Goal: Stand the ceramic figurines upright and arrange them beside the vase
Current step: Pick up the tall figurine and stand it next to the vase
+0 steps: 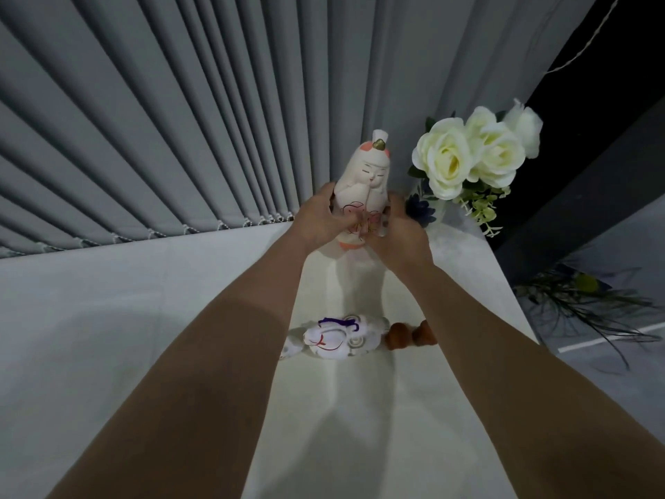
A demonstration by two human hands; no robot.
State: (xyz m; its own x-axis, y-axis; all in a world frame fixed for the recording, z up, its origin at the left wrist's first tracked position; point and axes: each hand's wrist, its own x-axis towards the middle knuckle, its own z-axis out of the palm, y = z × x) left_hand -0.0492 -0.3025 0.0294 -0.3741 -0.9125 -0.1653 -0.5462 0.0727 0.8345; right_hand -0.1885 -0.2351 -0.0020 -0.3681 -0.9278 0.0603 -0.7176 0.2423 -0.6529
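Note:
A tall white ceramic figurine (pixel 367 171) with a pink-and-gold topknot and flower patterns stands upright at the far side of the white table (pixel 144 318). My left hand (pixel 320 219) grips its left side and my right hand (pixel 399 232) grips its right side. Just to its right is the vase (pixel 440 214), mostly hidden, holding white roses (pixel 467 153). A second white figurine (pixel 338 338) with purple and red markings lies on its side nearer to me, between my forearms.
A brown wooden piece (pixel 410 334) lies right of the fallen figurine. Grey vertical blinds (pixel 162 138) run along the table's far edge. The table's right edge drops off to a floor with dark foliage (pixel 590 304).

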